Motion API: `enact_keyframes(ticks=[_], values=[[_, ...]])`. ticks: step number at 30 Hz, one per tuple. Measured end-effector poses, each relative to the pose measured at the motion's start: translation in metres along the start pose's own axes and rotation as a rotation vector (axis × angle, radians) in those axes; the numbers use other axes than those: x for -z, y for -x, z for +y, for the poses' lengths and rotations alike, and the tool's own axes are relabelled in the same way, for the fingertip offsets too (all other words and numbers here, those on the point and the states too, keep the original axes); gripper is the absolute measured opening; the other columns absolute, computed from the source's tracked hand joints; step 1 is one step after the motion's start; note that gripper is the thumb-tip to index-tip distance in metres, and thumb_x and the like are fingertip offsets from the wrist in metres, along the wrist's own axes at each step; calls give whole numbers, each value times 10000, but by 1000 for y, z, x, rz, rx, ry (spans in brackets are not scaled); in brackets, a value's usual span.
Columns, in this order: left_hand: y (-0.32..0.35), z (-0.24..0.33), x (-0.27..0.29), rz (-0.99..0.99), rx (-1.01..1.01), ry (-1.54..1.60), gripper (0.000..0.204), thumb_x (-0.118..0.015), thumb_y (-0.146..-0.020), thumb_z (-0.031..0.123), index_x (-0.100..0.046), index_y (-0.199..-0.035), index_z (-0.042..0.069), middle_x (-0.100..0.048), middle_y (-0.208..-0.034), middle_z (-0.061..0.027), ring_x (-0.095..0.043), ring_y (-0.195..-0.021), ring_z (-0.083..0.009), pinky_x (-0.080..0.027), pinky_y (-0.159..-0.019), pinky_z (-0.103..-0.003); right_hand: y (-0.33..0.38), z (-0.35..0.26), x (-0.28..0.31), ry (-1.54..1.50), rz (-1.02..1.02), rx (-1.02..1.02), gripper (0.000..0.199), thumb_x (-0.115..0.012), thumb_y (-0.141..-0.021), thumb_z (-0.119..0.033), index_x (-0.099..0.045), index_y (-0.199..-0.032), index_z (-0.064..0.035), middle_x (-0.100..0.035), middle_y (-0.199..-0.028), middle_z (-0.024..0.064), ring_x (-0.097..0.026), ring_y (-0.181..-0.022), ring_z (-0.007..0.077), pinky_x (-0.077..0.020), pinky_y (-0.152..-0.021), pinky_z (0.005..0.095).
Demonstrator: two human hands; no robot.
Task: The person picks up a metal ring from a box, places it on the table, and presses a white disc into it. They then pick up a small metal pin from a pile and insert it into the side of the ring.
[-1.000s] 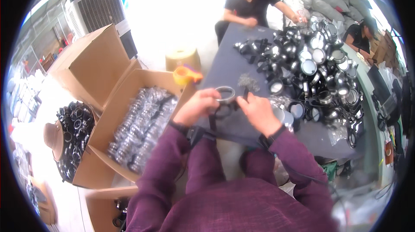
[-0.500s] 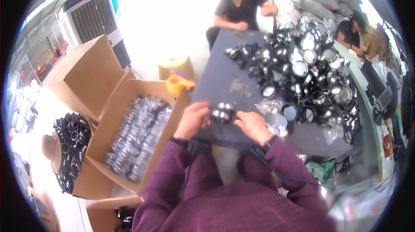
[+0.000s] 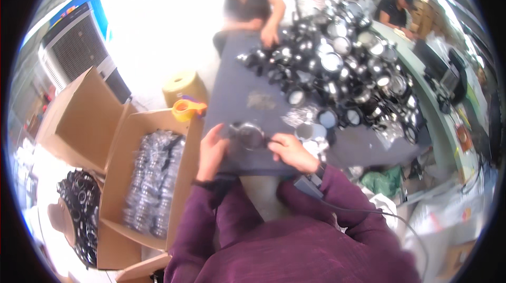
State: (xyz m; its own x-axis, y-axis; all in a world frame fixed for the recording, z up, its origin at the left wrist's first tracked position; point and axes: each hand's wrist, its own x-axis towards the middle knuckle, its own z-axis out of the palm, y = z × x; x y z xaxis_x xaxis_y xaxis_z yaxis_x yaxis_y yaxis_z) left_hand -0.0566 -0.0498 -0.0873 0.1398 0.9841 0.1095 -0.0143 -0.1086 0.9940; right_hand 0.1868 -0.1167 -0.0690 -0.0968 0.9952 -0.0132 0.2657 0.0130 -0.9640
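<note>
Above the near part of the grey table (image 3: 234, 80), my right hand (image 3: 292, 151) pinches the edge of a round black-and-silver part (image 3: 249, 135). The part is blurred, so its exact kind does not show. To its left, my left hand (image 3: 212, 151) has its fingers apart and seems to hold nothing. Beyond the part lies a small heap of tiny pieces (image 3: 261, 100). Close by on the right are round pale discs (image 3: 305, 131) and clear plastic wrapping (image 3: 300, 116).
A large pile of similar round parts (image 3: 337, 61) covers the table's right side. At left stands an open cardboard box (image 3: 190, 164) with plastic-wrapped parts. An orange tape dispenser (image 3: 184, 110) sits at its corner, before a yellow stool (image 3: 184, 87). A co-worker (image 3: 253, 3) reaches toward the pile.
My left hand has come away from the round part, its fingers now spread. The part has turned in my right hand. The co-worker's hand has come down to the pile. The view has shifted.
</note>
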Motion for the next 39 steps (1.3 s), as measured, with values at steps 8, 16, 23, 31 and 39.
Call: enact_keyframes(ticks=[8,16,23,31,39], values=[[11,8,-4,-112,-24,-43,480,-612,-853,26,-501,-1318,-16,-593,-706,-9,-564,-594,-85,-460,-552,-229,74,-15,70,-38,536,102,149,-558,-908,-132,-582,-929,14,-566,-684,42,-560,-615,101,-428,-555,272],[2,12,-14,-171,192,37,512,-472,-846,6,-460,-1358,2,-634,-715,-118,-603,-540,-176,-471,-487,-277,133,67,133,273,798,-111,192,-574,-883,-157,-582,-886,35,-607,-635,133,-644,-542,210,-484,-531,353],[2,1,-46,23,83,314,460,-487,-914,59,-443,-1369,19,-635,-799,-103,-624,-601,-169,-489,-519,-257,86,66,160,560,860,-160,272,-592,-874,-232,-579,-841,37,-635,-781,236,-630,-816,408,-465,-733,490],[0,21,-42,-131,197,85,535,-533,-886,25,-422,-1408,50,-587,-788,-28,-624,-621,-143,-533,-573,-266,98,62,151,568,785,-180,500,-647,-830,-126,-462,-1276,6,-647,-791,209,-633,-808,403,-473,-721,471],[-3,7,-46,-141,13,-44,512,-629,-822,-22,-508,-1318,17,-519,-729,43,-481,-613,-36,-410,-568,-190,111,25,120,708,895,38,341,-615,-841,-64,-528,-1169,-27,-642,-789,163,-634,-747,355,-480,-661,441]])
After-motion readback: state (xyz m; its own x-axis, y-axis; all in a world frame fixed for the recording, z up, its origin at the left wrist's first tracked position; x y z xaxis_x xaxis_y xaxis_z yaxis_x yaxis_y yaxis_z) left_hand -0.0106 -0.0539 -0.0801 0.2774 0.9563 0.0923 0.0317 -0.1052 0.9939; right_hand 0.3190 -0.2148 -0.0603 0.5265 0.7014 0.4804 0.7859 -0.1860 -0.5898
